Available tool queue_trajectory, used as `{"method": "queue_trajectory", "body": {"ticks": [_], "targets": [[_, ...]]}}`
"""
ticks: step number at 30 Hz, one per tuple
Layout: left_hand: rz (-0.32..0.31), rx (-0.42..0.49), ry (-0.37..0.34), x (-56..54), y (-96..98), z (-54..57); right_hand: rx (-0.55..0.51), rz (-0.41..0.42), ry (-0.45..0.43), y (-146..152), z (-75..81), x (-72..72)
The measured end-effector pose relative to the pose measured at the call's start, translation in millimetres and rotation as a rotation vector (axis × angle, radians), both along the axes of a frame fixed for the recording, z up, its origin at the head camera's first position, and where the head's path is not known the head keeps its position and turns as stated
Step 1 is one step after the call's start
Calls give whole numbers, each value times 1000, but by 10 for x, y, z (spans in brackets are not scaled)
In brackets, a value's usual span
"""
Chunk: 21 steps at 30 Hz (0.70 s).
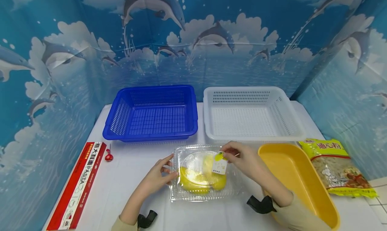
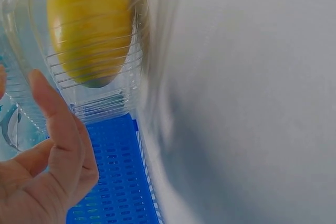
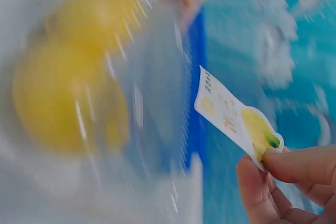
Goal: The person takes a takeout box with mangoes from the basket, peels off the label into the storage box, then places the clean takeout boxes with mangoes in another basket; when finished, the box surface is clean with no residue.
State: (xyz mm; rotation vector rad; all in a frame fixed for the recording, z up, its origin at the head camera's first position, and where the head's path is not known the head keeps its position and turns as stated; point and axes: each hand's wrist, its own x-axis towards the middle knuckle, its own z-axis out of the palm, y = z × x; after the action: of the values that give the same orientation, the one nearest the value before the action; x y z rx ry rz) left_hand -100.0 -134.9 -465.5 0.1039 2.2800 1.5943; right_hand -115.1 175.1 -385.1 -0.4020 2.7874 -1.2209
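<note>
A clear plastic clamshell box (image 1: 193, 194) with several smooth yellow fruits (image 1: 193, 182) inside lies in front of me, its lid over them. At its left edge my left hand (image 1: 158, 175) rests, thumb and fingers spread apart against the plastic; in the left wrist view a fingertip (image 2: 35, 77) meets the ribbed side. My right hand (image 1: 242, 157) is over the box's back right part, pinching a white paper label (image 3: 223, 106) by its yellow fruit-picture end between thumb and finger. The label's printed part hangs over the lid in the head view.
Behind the box stand a blue basket (image 1: 151, 137) and a white basket (image 1: 254, 137). A yellow tub (image 1: 290, 177) and a bag of pasta (image 1: 335, 167) are to the right. A red pasta box (image 1: 75, 184) and a small red-wrapped lollipop (image 1: 109, 156) lie left.
</note>
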Motion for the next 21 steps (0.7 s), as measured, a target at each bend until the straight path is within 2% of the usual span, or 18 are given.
{"method": "queue_trajectory", "body": {"ticks": [5, 8, 11, 16, 21], "targets": [[-1, -1, -3, -3, 0, 1, -26, -152, -46, 563, 95, -19], [-1, -3, -7, -6, 1, -2, 9, -214, -94, 952, 42, -26], [-2, -8, -8, -8, 4, -11, 45, -251, -162, 1306, -80, -33], [4, -20, -5, -5, 6, -21, 66, -248, -293, 1696, -330, -84], [13, -10, -15, -12, 7, -27, 105, -197, -373, 1829, -610, -182]]}}
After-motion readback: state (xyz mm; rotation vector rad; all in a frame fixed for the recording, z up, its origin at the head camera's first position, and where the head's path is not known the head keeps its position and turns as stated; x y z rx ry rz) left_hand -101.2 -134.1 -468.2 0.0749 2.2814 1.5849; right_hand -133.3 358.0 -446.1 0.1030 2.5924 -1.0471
